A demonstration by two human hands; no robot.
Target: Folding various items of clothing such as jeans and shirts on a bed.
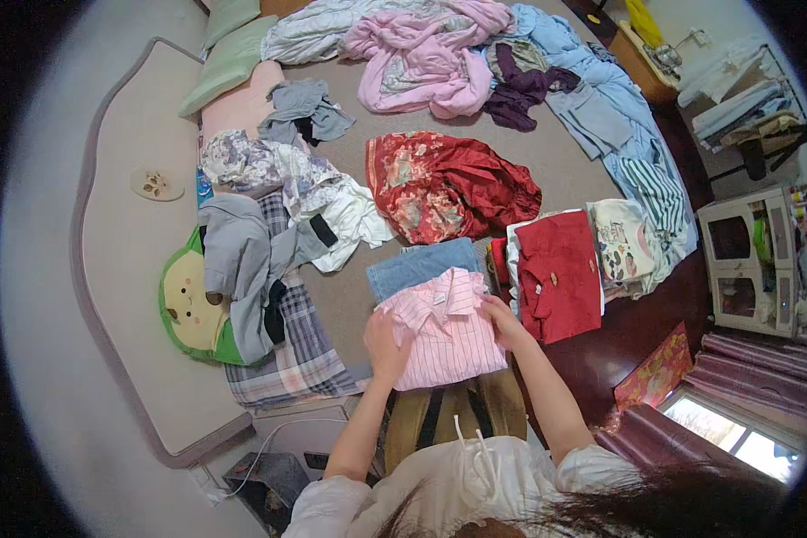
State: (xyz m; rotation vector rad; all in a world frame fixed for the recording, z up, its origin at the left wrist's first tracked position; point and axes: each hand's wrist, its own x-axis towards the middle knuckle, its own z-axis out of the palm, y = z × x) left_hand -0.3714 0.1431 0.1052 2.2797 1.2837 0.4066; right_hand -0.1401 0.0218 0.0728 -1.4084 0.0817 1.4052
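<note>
A folded pink striped shirt (447, 350), collar facing up, is held between my two hands at the near edge of the bed. My left hand (387, 341) grips its left side, and my right hand (502, 321) has the right side near the collar. Under its far end lies a folded pair of blue denim (424, 263). Just right of my right hand is a stack of folded clothes with a dark red top (558, 282) uppermost. A crumpled red floral cloth (444, 185) lies beyond the denim.
To the left are a grey garment (239, 255), an avocado-shaped plush cushion (191, 302) and a plaid cloth (302, 346). Pink bedding (424, 67) and a blue quilt (602, 74) are bunched at the far side. A folded cream printed top (622, 239) lies right of the stack.
</note>
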